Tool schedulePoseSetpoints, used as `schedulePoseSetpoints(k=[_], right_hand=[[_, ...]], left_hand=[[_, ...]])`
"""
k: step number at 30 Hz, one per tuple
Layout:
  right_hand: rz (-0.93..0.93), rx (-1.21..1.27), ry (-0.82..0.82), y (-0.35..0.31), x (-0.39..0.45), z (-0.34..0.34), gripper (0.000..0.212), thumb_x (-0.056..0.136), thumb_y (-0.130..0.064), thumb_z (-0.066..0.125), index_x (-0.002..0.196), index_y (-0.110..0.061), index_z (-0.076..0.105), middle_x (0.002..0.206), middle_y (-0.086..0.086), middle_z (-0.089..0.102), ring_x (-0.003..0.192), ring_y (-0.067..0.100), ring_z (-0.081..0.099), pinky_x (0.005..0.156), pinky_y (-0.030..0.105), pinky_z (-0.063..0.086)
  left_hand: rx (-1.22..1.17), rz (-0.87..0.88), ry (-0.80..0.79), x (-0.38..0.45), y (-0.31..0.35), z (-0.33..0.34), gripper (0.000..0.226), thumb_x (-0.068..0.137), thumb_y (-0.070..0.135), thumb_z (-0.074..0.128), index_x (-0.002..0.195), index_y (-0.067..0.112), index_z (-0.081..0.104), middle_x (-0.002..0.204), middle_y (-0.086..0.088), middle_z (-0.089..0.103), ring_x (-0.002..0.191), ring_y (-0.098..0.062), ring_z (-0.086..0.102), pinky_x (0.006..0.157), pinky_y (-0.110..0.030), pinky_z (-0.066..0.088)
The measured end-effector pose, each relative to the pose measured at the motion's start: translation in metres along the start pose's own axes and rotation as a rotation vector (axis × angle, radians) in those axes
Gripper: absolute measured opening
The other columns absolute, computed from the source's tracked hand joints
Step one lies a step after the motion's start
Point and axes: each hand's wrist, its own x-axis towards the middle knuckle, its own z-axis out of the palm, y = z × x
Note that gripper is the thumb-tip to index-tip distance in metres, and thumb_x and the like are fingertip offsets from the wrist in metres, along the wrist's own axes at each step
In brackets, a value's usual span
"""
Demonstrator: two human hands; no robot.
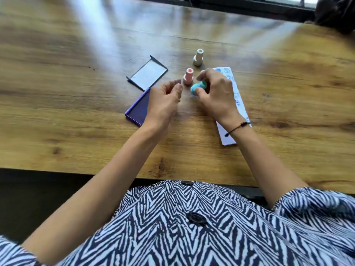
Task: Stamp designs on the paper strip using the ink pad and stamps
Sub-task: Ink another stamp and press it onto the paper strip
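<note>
My right hand grips a turquoise stamp, tilted on its side just above the table. Under that hand and wrist lies the white paper strip, with several blue round prints along it. My left hand hovers with loosely curled fingers and holds nothing; it partly covers the purple ink pad, which lies open. The pad's grey lid rests behind it. A pink stamp stands upright between my two hands, and a cream stamp stands farther back.
All of it sits on a wooden table, whose front edge runs just before my patterned shirt. A dark object is at the far right corner by the window frame.
</note>
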Motion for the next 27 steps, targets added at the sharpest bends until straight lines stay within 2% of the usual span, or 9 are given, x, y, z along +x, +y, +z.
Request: schedulePoseSetpoints(k=[3,7,11,14,17,20,22,25,27], right_hand=[[-0.076,-0.163,-0.022,0.002,0.012,0.01,0.032,0.078,-0.005,0.057,0.109,-0.004,0.049,0.1,0.019,0.062,0.091,0.035,0.058,0.075,0.039,0.042],[-0.113,-0.168,-0.08,0.002,0.015,0.01,0.039,0.08,-0.012,0.062,0.112,-0.002,0.044,0.101,0.018,0.062,0.09,0.036,0.059,0.074,0.039,0.044],[-0.078,-0.115,0.035,-0.002,0.038,-0.009,0.038,0.08,-0.031,0.065,0.103,-0.004,0.053,0.092,0.016,0.067,0.083,0.031,0.061,0.072,0.035,0.041],[-0.035,-0.22,0.085,-0.002,0.083,-0.017,0.032,0.083,-0.033,0.059,0.101,-0.006,0.057,0.097,0.02,0.068,0.091,0.035,0.062,0.075,0.037,0.045],[-0.017,-0.433,-0.154,0.001,0.118,-0.01,0.037,0.085,-0.031,0.059,0.112,-0.006,0.054,0.113,0.024,0.062,0.107,0.036,0.056,0.087,0.04,0.045],[-0.029,-0.541,-0.349,0.002,0.128,0.002,0.033,0.083,-0.023,0.064,0.111,-0.007,0.059,0.117,0.02,0.062,0.11,0.034,0.056,0.09,0.039,0.046],[-0.024,-0.441,-0.304,0.002,0.128,0.001,0.022,0.078,-0.012,0.065,0.098,-0.004,0.067,0.107,0.019,0.068,0.095,0.031,0.061,0.082,0.037,0.05],[0.067,0.063,-0.249,-0.01,0.116,-0.007,0.011,0.075,-0.006,0.066,0.085,-0.004,0.069,0.077,0.015,0.071,0.053,0.01,0.056,0.059,0.032,0.053],[0.048,0.363,-0.307,-0.023,0.102,-0.013,0.01,0.078,-0.003,0.064,0.087,-0.001,0.068,0.064,0.007,0.065,0.046,0.003,0.053,0.048,0.021,0.051]], left_hand=[[-0.02,0.002,0.008,0.006,0.005,-0.002,0.013,0.09,0.007,0.049,0.094,0.014,0.06,0.073,0.003,0.058,0.064,-0.004,0.05,0.056,-0.008,0.043],[-0.056,-0.006,-0.017,0.008,0.003,-0.002,0.018,0.091,0.003,0.047,0.087,0.013,0.061,0.07,0.002,0.057,0.059,-0.003,0.049,0.056,-0.009,0.043],[-0.051,-0.003,-0.034,0.017,0.004,0.0,0.018,0.09,0.003,0.047,0.088,0.012,0.062,0.07,0.002,0.059,0.063,-0.007,0.051,0.059,-0.012,0.043],[-0.041,0.002,-0.036,0.029,0.008,0.004,0.017,0.09,0.002,0.047,0.089,0.009,0.062,0.069,0.001,0.059,0.061,-0.005,0.053,0.06,-0.014,0.044],[-0.03,-0.006,-0.033,0.039,0.012,0.008,0.016,0.09,0.001,0.046,0.095,0.003,0.062,0.069,-0.001,0.058,0.054,0.0,0.054,0.058,-0.013,0.044],[-0.028,-0.014,-0.012,0.046,0.014,0.005,0.019,0.089,-0.001,0.046,0.101,-0.004,0.06,0.069,-0.003,0.056,0.058,-0.007,0.051,0.056,-0.012,0.044],[-0.024,-0.01,0.0,0.048,0.015,0.001,0.02,0.088,-0.002,0.047,0.103,-0.005,0.06,0.07,-0.003,0.056,0.061,-0.01,0.05,0.056,-0.011,0.044],[-0.046,0.011,0.025,0.052,0.015,-0.005,0.022,0.086,0.0,0.053,0.108,-0.002,0.058,0.074,-0.003,0.057,0.064,-0.011,0.051,0.059,-0.012,0.046],[-0.067,0.031,0.018,0.051,0.017,-0.007,0.022,0.087,0.004,0.055,0.108,0.003,0.058,0.077,-0.005,0.058,0.066,-0.013,0.054,0.062,-0.015,0.048]])
